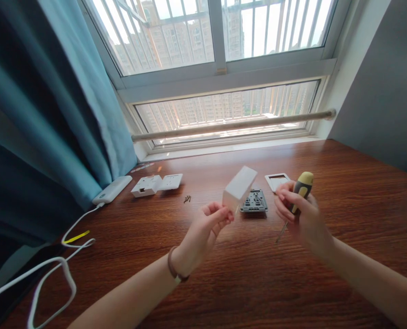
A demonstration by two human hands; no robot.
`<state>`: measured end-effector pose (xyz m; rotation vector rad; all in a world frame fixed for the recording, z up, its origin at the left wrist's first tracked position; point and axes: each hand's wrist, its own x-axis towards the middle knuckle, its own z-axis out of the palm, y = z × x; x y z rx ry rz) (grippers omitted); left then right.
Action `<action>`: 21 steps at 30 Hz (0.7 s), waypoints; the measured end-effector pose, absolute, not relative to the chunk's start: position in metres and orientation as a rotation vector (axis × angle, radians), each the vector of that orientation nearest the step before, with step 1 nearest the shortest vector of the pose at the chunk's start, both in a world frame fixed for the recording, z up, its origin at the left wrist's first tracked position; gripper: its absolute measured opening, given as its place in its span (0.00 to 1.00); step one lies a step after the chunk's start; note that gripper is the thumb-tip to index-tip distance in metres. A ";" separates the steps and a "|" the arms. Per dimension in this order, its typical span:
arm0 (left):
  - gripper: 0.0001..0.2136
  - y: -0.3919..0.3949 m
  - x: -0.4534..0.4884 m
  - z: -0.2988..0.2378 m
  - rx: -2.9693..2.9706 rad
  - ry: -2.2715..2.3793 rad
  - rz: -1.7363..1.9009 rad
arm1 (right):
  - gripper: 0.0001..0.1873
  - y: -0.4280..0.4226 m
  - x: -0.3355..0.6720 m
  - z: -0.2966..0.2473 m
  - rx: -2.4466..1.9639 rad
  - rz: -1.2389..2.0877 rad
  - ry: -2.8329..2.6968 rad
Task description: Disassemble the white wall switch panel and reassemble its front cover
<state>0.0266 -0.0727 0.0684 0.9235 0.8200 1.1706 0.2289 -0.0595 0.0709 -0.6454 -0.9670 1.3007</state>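
My left hand (214, 223) pinches a white plastic box (239, 183) by its lower corner, tilted above the table. A screwdriver (302, 188) with a yellow and black handle is in my closed right hand (304, 219), its shaft pointing down and left. Between the hands, a grey socket module (257, 201) lies on the table, partly hidden by the white box. Just behind my right fingers is a white rectangular frame (275, 179); whether the fingers touch it I cannot tell.
Several small screws (187, 198) lie left of centre on the wooden table (224, 283). Farther left are a white box (146, 186) and a white plate (171, 182). A white power bank (113, 189) with a white cable (69, 274) sits by the blue curtain (83, 91), near a yellow strip (77, 237).
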 end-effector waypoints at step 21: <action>0.36 -0.074 0.037 0.036 1.493 1.100 1.429 | 0.15 -0.062 0.213 0.045 -1.038 1.578 -1.049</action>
